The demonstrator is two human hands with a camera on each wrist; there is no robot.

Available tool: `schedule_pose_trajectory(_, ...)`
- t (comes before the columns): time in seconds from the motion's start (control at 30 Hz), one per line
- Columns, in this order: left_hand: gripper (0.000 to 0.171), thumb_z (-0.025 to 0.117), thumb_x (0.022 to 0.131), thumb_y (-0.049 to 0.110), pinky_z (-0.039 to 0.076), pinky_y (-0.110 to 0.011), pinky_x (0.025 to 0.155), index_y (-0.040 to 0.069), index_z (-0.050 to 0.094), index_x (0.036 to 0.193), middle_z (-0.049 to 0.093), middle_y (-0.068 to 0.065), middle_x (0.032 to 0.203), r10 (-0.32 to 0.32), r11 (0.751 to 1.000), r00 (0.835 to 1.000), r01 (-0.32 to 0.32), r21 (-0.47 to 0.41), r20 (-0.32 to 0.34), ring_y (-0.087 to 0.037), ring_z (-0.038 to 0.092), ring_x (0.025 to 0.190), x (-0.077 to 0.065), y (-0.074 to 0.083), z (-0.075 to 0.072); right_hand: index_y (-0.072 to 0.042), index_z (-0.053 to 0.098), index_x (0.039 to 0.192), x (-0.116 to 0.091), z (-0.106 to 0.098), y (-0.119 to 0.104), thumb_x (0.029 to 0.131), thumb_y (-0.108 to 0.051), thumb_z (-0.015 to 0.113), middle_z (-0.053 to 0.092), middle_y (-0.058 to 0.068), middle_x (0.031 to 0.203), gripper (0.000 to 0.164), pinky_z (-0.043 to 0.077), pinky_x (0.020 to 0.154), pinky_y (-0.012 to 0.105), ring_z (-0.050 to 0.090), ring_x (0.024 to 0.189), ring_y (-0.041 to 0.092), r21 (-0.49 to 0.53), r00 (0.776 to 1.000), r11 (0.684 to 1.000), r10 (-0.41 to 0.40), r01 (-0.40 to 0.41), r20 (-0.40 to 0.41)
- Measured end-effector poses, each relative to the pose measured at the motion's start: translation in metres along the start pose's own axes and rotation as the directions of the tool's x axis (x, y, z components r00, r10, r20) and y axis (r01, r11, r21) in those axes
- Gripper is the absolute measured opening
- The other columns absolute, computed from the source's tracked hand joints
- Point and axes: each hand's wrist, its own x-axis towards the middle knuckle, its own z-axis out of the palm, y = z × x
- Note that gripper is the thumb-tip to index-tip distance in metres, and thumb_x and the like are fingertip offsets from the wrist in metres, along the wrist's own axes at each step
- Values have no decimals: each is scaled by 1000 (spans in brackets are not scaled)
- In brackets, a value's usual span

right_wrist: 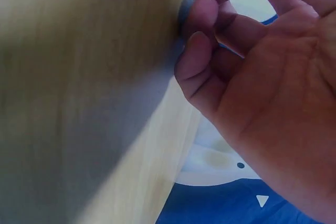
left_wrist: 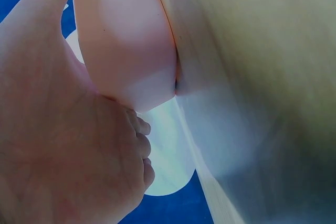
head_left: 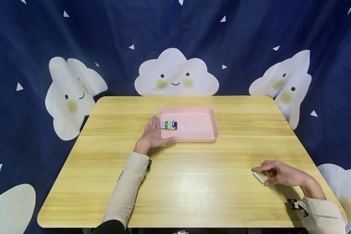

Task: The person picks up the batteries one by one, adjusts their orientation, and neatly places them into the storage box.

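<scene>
A shallow pink tray [head_left: 193, 141] lies toward the back of the table. Several batteries [head_left: 168, 125] in different colours stand side by side against its left wall. My left hand [head_left: 153, 136] rests against the tray's left front corner, fingers straight along the left side and thumb along the front rim. In the left wrist view its palm [left_wrist: 68, 129] faces the tray wall [left_wrist: 128, 40]. At the right of the table, my right hand [head_left: 283, 174] pinches a slim white battery [head_left: 258, 177] end to end between index finger and thumb. The right wrist view hides that battery; the other fingers [right_wrist: 202, 17] curl inward.
The light wooden table [head_left: 187, 195] has rounded corners. Behind it and at both sides hangs a dark blue curtain [head_left: 169, 26] with white clouds and triangles. A small pale object [head_left: 181, 232] shows below the table's front edge.
</scene>
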Motion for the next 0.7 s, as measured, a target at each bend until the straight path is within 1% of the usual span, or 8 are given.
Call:
schedule_pose_trajectory(0.17,143,54,78,91,-3,-51,133,-2,-13,162,-16,-23,172,3,1000,1000,-3,-5,3,-36,-17,162,-1,1,-1,-6,68,136,1,6,1,84,-1,80,39,13,80,54,33,52,27,35,65,28,-13,1000,1000,3,-3,-31)
schedule_pose_trajectory(0.3,141,54,79,89,-3,-51,133,-1,-14,162,-16,-23,172,-4,1000,1000,4,1,4,-35,-18,161,1,0,-1,-2,69,134,6,11,0,85,-2,80,40,12,81,50,34,53,27,35,66,26,-32,999,999,-2,1,-50)
schedule_pose_trajectory(0.47,140,57,80,87,-2,-51,133,-1,-15,162,-18,-23,172,-2,1000,1000,2,-2,4,-35,-18,161,3,-2,1,3,68,133,15,18,-1,88,-3,79,41,13,77,47,34,52,27,36,64,23,-42,996,999,25,-28,-83)
schedule_pose_trajectory(0.6,141,58,79,87,-3,-51,133,0,-16,162,-19,-22,172,-2,1000,1000,2,-17,10,-34,-19,161,5,-4,3,5,67,131,21,25,-4,87,-5,80,41,13,75,46,35,52,26,38,65,25,-66,993,997,29,-37,-118)
schedule_pose_trajectory(0.7,140,57,80,87,-3,-51,133,0,-16,162,-19,-21,172,-1,1000,1000,1,-19,8,-34,-19,161,5,-5,4,4,68,129,25,29,-7,85,-7,83,44,11,74,48,35,52,26,39,64,23,-102,986,993,39,-56,-161)
